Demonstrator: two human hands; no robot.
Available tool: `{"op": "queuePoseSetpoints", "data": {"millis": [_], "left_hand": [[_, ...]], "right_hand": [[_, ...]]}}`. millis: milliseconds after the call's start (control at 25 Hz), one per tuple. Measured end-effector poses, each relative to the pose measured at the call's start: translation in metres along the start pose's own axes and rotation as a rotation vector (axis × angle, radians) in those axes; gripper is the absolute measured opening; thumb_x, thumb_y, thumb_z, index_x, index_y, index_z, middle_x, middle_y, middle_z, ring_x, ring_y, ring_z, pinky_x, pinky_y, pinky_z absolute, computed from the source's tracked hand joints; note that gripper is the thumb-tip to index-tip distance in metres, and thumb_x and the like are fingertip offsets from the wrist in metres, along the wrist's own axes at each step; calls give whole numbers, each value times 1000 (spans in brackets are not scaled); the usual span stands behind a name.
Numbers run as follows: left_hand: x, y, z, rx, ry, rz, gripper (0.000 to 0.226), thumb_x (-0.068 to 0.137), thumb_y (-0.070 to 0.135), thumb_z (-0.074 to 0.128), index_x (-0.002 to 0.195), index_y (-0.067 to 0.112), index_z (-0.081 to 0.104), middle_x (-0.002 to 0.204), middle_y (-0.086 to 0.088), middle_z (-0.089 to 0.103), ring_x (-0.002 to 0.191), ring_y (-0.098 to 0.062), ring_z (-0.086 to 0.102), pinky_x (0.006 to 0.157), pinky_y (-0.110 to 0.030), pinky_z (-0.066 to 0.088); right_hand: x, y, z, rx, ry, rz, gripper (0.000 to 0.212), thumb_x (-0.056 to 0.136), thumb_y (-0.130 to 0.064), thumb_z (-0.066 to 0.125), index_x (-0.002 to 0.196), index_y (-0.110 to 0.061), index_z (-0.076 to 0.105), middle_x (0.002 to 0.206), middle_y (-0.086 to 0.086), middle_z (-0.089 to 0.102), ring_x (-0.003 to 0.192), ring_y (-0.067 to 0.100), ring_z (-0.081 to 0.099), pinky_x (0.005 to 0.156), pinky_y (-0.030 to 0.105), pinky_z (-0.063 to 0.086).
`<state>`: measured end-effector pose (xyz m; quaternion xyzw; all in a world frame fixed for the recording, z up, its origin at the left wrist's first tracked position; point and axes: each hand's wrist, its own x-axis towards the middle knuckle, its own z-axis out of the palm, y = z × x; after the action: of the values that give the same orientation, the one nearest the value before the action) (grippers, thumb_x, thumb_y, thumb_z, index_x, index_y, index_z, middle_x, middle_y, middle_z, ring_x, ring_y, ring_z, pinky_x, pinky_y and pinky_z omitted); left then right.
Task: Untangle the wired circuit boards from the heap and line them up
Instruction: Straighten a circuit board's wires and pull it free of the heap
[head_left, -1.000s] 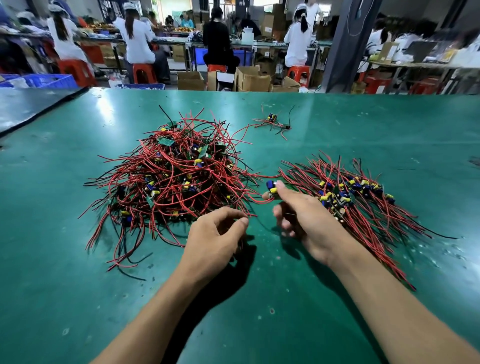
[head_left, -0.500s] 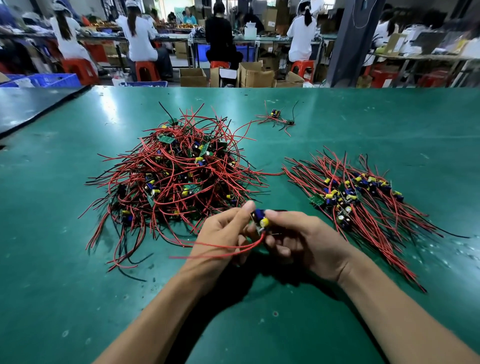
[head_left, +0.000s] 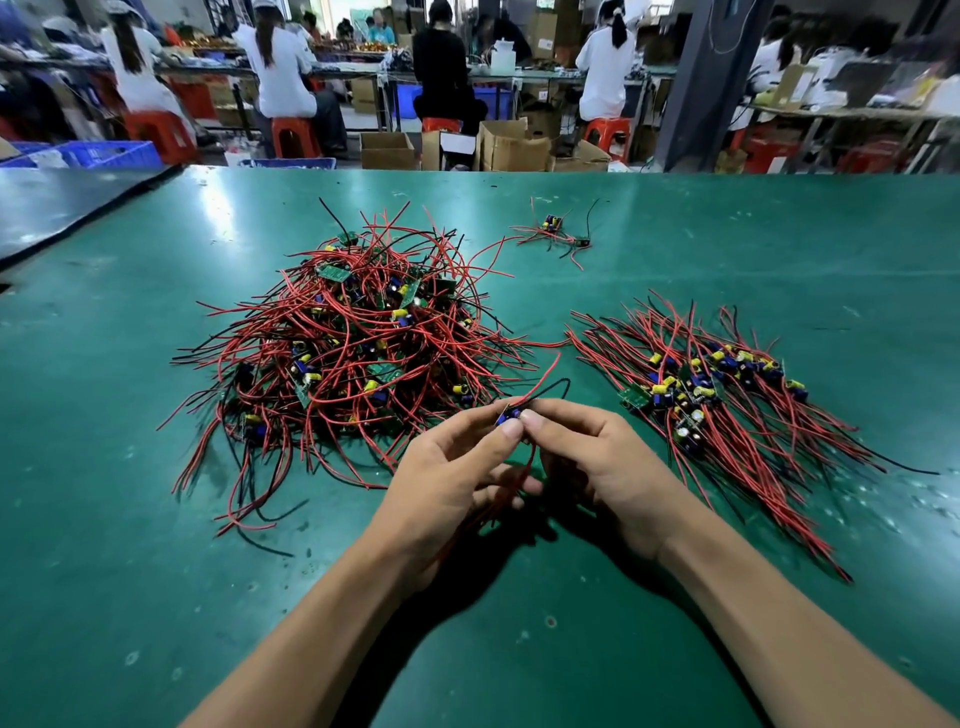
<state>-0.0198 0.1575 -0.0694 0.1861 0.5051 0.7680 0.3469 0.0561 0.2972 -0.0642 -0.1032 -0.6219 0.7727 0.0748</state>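
A tangled heap (head_left: 358, 348) of small green circuit boards with red and black wires lies left of centre on the green table. To the right, a lined-up row of boards (head_left: 717, 384) rests with wires fanned toward me. Between them, my left hand (head_left: 452, 478) and my right hand (head_left: 592, 462) pinch one small board (head_left: 509, 414) at their fingertips. Its red and black wires arc up to the right and also hang down between my palms.
A separate small board with wires (head_left: 556, 231) lies farther back on the table (head_left: 779, 249). Beyond the far edge are cardboard boxes (head_left: 511, 145), red stools and several seated people at other benches. A dark table edge (head_left: 78, 202) is at the left.
My right hand drew one board away from the heap's edge toward me. My left hand joined it, and both now pinch the board with its wires freed from the heap.
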Motion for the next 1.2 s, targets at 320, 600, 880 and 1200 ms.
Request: {"op": "queuePoseSetpoints", "data": {"millis": [320, 600, 880, 1200], "left_hand": [[1, 5, 0, -12, -9, -74, 34, 82, 28, 67, 110, 8, 66, 99, -13, 74, 50, -12, 50, 46, -18, 42], [-1, -2, 1, 304, -81, -26, 11, 89, 20, 66, 91, 23, 77, 53, -4, 61, 35, -11, 40, 41, -19, 30], [-2, -1, 5, 237, -123, -43, 13, 89, 16, 64, 87, 19, 76, 63, -13, 65, 40, -12, 50, 42, -20, 37], [0, -1, 5, 230, -67, -18, 23, 95, 14, 58, 79, 16, 75, 68, -9, 66, 52, -13, 51, 47, -18, 38]], "right_hand": [[-2, -8, -6, -156, 107, -108, 35, 80, -46, 69, 108, -27, 78, 56, -6, 31, 54, 11, 20, 49, 28, 13], [-4, -10, -8, -58, 46, -52, 27, 87, -33, 66, 95, -11, 77, 63, 2, 65, 53, 11, 59, 53, 23, 48], [-5, -12, -9, -84, 95, -7, 21, 75, -33, 77, 85, -15, 77, 83, 18, 60, 75, 29, 43, 69, 41, 35], [-4, -9, -6, -56, 87, -15, 22, 74, -32, 77, 87, -15, 74, 82, 12, 64, 74, 26, 50, 69, 36, 39]]}}
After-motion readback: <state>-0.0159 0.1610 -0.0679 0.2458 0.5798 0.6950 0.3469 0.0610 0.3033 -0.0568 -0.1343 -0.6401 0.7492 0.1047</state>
